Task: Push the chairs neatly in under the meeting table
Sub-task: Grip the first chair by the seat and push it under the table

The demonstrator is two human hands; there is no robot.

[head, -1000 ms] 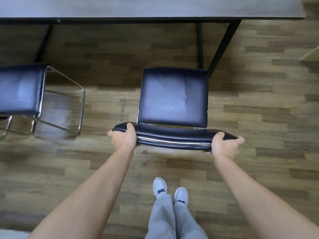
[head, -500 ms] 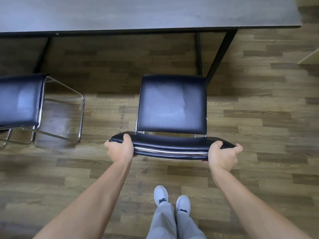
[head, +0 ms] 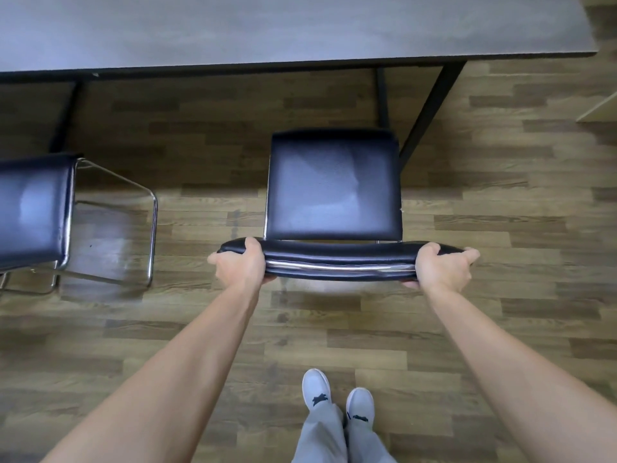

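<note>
A black padded chair (head: 334,185) with a chrome frame stands in front of me, facing the dark grey meeting table (head: 267,31). Its seat front lies a little short of the table's near edge. My left hand (head: 242,265) grips the left end of the chair's backrest (head: 337,262), and my right hand (head: 440,270) grips the right end. A second black chair (head: 31,212) stands at the left edge of the view, also out from under the table.
A black table leg (head: 430,111) slants down just right of the chair's seat, and another leg (head: 65,118) stands at the left. The floor is wood-look planks. My feet (head: 337,399) stand behind the chair. A pale board corner (head: 601,108) shows far right.
More of the tabletop has come into view and the table edge sits lower in the frame. Both hands have kept their grip on the backrest.
</note>
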